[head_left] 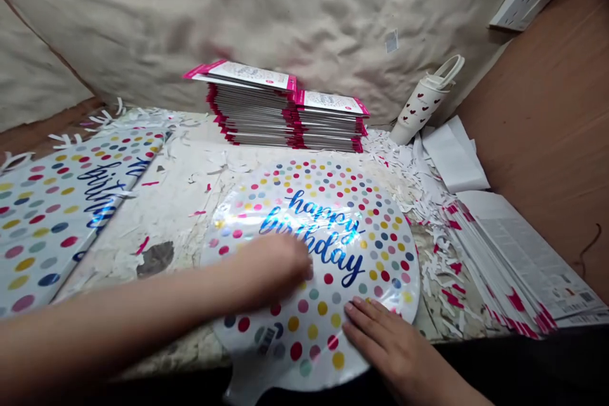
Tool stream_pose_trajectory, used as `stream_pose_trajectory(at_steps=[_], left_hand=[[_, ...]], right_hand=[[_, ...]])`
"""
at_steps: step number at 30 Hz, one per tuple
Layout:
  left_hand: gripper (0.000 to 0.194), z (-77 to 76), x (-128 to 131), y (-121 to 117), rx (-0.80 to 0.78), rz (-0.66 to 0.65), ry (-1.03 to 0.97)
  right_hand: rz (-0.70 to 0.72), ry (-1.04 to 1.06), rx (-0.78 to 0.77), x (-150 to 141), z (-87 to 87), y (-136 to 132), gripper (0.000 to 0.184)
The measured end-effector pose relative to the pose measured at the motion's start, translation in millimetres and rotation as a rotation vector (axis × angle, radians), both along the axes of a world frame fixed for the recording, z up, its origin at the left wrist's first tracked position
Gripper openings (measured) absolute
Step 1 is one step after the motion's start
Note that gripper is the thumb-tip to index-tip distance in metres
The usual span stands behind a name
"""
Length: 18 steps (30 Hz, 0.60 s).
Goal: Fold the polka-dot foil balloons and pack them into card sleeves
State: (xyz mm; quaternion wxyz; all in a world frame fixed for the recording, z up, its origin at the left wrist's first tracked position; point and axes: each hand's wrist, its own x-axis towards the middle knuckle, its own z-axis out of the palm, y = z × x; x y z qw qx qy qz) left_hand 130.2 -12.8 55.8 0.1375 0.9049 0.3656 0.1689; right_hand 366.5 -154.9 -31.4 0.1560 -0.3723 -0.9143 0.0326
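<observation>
A round white foil balloon with coloured dots and blue "happy birthday" lettering lies flat on the worn table in front of me. My left hand rests on its left half beside the lettering; it is blurred, with the fingers curled together against the foil. At the balloon's lower right edge my right hand lies flat, fingers stretched out and pressing the foil. Neither hand lifts anything.
A pile of similar dotted balloons lies at the left. Two stacks of pink-edged packaging cards stand at the back. More printed cards fan out at the right among paper scraps. A white heart-print cup leans against the wall.
</observation>
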Motion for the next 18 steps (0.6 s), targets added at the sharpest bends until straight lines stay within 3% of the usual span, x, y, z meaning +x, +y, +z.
stream_pose_trajectory(at_steps=[1, 2, 5, 8, 12, 16, 18], left_hand=[[0.012, -15.4, -1.5, -33.4, -0.074, -0.265, 0.086], [0.016, -28.2, -4.7, -61.3, -0.152, -0.413, 0.169], [0.033, -45.6, -17.6, -103.6, -0.26, -0.343, 0.195], [0.032, -40.8, -26.0, -98.8, -0.424, -0.231, 0.185], [0.016, -35.4, -29.6, -74.3, -0.568, -0.15, 0.214], [0.019, -44.7, -34.1, -55.3, -1.021, -0.103, 0.091], [0.021, -51.1, -33.6, -50.1, -1.207, 0.014, -0.033]], right_hand=[[-0.031, 0.051, -0.024, -2.2, 0.7, -0.7, 0.044], [-0.065, 0.112, -0.051, -3.8, 2.2, -0.6, 0.043], [-0.126, 0.213, -0.131, -7.5, 8.2, 1.5, 0.045], [-0.115, 0.211, -0.155, -12.3, 10.5, 1.0, 0.047], [-0.113, 0.182, -0.209, -14.3, 7.3, -3.3, 0.048], [-0.146, 0.175, -0.488, -8.7, 18.2, 1.8, 0.043], [-0.152, 0.166, -0.67, -9.7, 32.7, 9.6, 0.042]])
